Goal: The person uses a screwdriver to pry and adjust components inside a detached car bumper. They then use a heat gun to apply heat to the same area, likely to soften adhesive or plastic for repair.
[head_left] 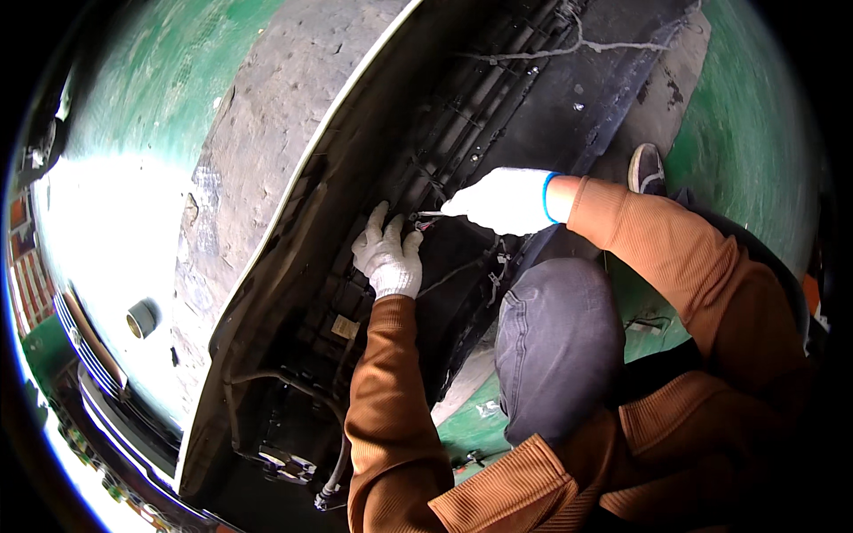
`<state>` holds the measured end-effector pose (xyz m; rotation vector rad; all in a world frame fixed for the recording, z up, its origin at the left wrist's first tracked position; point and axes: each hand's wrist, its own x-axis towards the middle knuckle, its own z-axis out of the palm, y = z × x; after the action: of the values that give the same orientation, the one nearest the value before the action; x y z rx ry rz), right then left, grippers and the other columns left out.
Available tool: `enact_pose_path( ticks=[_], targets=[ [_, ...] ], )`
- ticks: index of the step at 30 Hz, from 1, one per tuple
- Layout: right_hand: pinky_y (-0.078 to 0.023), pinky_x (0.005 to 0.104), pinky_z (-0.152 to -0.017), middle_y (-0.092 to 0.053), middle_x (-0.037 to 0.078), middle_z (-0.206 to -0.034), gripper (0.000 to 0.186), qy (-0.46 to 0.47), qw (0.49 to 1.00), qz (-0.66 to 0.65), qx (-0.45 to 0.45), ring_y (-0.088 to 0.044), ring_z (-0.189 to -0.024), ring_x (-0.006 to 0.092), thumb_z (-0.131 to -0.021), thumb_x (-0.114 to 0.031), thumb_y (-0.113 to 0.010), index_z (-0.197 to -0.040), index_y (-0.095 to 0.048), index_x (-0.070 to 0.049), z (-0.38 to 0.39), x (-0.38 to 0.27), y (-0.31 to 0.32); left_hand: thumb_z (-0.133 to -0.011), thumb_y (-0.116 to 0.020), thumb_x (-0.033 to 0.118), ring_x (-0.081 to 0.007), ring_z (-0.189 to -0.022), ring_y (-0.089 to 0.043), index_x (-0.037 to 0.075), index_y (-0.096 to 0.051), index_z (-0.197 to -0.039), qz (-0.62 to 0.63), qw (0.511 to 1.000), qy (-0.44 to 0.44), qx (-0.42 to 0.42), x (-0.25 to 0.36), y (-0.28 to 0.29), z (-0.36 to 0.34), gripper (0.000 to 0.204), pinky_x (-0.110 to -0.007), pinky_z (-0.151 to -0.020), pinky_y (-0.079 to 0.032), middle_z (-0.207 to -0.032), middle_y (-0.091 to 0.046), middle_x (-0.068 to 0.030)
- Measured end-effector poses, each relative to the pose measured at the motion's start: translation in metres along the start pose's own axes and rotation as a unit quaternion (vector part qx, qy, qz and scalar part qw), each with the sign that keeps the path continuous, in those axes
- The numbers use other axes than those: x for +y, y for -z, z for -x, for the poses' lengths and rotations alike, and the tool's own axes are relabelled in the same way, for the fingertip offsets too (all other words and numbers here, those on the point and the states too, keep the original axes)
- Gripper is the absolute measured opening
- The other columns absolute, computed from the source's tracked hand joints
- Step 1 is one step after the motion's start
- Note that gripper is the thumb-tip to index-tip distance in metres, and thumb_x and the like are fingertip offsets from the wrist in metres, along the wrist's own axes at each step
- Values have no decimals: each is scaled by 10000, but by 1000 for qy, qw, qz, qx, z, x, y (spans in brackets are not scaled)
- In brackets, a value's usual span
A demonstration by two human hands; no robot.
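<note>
A large car bumper (302, 233) lies with its dark, ribbed inner side up, its pale edge along the left. My left hand (388, 258), in a white knit glove, rests on that inner side with fingers apart. Close to its fingertips, my gloved right hand (508, 200) is closed round a thin metal tool (430, 213), whose slim shaft points left. Its handle is hidden in my fist, so I cannot tell its exact kind. The tool's tip meets a small fitting with short wires (421, 226) beside my left fingers.
A grey wire harness (582, 43) crosses the bumper's far end. Dark tubing (289, 379) runs along its near end. Under it lies a worn grey sheet (258, 107) on a green floor (742, 133). A short round tube (140, 320) stands at left. My knee (560, 342) is beside the bumper.
</note>
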<state>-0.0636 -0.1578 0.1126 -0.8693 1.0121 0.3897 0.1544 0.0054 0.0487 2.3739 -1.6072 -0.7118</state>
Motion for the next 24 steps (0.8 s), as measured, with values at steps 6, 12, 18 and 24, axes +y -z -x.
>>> enact_pose_path(
  ticks=[6, 12, 18, 24],
  targets=[
    [-553, 340, -898, -793, 73, -1161, 349, 147, 935, 321, 32, -712, -988, 199, -1105, -138, -524, -1381, -737, -130, -20, 6, -12, -870, -833, 272, -366, -1305, -567, 162, -801, -1295, 10, 1000, 0, 5, -3, -4, 1, 440, -459, -1158, -468, -1608, -563, 32],
    [-542, 307, -720, -737, 41, -926, 357, 72, 982, 170, 33, -656, -778, 122, -1106, -126, -566, -1435, -705, -133, -21, 6, -29, -847, -826, 286, -363, -1283, -582, 165, -810, -1276, 20, 999, -7, 27, -7, -4, 2, 446, -457, -1143, -474, -1591, -581, 40],
    [-617, 457, -838, -783, 204, -1153, 384, 32, 959, 268, 83, -770, -988, 381, -982, -80, -548, -1315, -739, -84, -22, -17, -46, -841, -819, 300, -364, -1256, -589, 170, -813, -1270, 16, 999, -23, 42, -5, -8, 1, 448, -470, -1124, -481, -1581, -587, 33],
    [-641, 476, -861, -784, 240, -1140, 382, -13, 885, 460, 77, -783, -1029, 417, -930, -39, -584, -1278, -743, -34, -2, -68, -68, -856, -802, 323, -363, -1258, -585, 158, -812, -1266, 11, 999, -11, 32, -5, -7, 3, 442, -461, -1119, -479, -1580, -590, 26]
  ],
)
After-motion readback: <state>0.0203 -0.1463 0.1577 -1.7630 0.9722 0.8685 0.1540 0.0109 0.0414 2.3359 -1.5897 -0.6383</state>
